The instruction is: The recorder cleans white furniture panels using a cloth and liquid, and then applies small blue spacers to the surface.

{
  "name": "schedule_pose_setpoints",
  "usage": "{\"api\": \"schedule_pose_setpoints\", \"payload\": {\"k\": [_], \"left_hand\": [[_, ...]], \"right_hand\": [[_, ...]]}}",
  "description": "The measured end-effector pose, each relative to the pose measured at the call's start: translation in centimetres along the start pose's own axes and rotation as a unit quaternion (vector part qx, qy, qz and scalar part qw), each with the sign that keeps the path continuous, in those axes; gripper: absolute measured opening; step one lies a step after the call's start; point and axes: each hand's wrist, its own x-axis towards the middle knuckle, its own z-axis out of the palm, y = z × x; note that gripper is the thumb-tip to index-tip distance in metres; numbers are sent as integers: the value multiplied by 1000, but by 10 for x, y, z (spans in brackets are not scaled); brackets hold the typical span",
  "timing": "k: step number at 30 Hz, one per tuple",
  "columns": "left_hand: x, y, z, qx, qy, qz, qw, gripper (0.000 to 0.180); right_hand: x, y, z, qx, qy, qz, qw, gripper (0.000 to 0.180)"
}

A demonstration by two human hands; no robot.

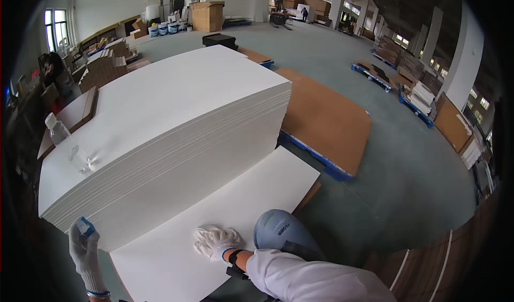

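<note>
A low white panel (166, 270) lies in front of a tall stack of white boards (198, 146). My right hand (226, 247), in a white knit glove, presses a crumpled white cloth (206, 239) flat against the panel's surface. At the lower left, my left hand (85, 259) wears a matching glove with a blue-edged cuff. Its fingers are closed round a small blue and white block-like object (85, 226), whose kind I cannot make out. This hand is held up beside the near left corner of the stack.
On the stack's left end stand a clear white-capped bottle (55, 130) and a clear vessel (80, 159). My knee (278, 229) is right of the cloth. A brown sheet (329, 122) covers a blue pallet to the right. A person (52, 69) is at far left.
</note>
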Motion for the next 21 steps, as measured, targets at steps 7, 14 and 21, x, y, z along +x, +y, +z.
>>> {"api": "schedule_pose_setpoints", "payload": {"k": [7, 14, 21], "left_hand": [[60, 19, 77, 87, -59, 151, 983, 41], [123, 32, 116, 200, -25, 344, 917, 40], [156, 12, 133, 231, -15, 316, 920, 38]], "right_hand": [[14, 25, 28, -99, 6, -82, 992, 68], [23, 18, 30, -114, -18, -96, 989, 80], [32, 26, 41, -108, 2, -133, 985, 89]]}}
